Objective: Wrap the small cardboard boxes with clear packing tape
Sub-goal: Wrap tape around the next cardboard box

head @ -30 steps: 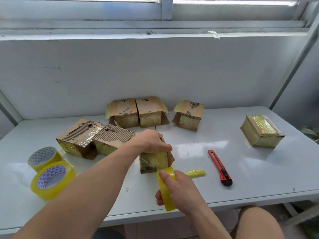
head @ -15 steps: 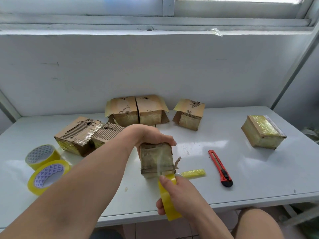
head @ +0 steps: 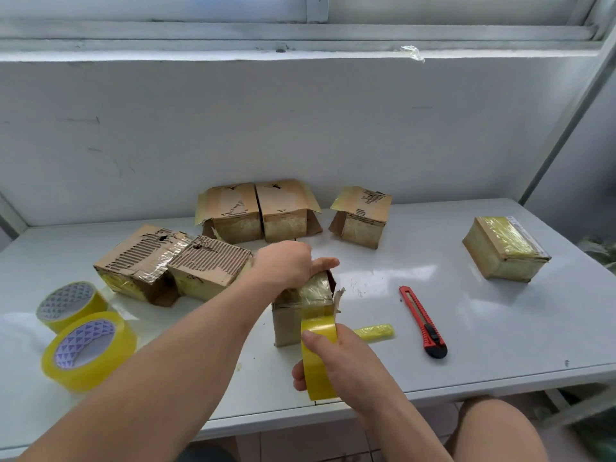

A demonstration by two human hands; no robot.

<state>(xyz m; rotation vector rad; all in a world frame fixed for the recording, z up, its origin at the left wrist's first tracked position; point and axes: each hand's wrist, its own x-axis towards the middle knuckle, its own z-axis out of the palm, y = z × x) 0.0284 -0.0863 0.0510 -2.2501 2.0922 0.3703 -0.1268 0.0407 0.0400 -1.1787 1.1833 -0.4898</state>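
Observation:
A small cardboard box [head: 288, 323] stands on end on the white table [head: 500, 331], near the front edge. My left hand [head: 288, 266] grips its top, thumb pointing right. My right hand [head: 336, 360] holds a yellowish roll of clear tape [head: 316, 361] against the box's near face. A strip of tape runs from the roll up over the box's right half. Several other small boxes lie behind: two at the left [head: 173, 263], three along the wall [head: 260, 210], and one taped box [head: 505, 248] at the far right.
Two spare tape rolls [head: 88, 350] sit at the left front. A red utility knife [head: 423, 321] lies to the right of the box, and a crumpled yellow tape scrap [head: 375, 331] lies beside my right hand. A bare knee [head: 496, 428] shows below the table edge.
My left hand tipped the box up onto its end. My right hand drew the roll down along the near face, laying tape over the box.

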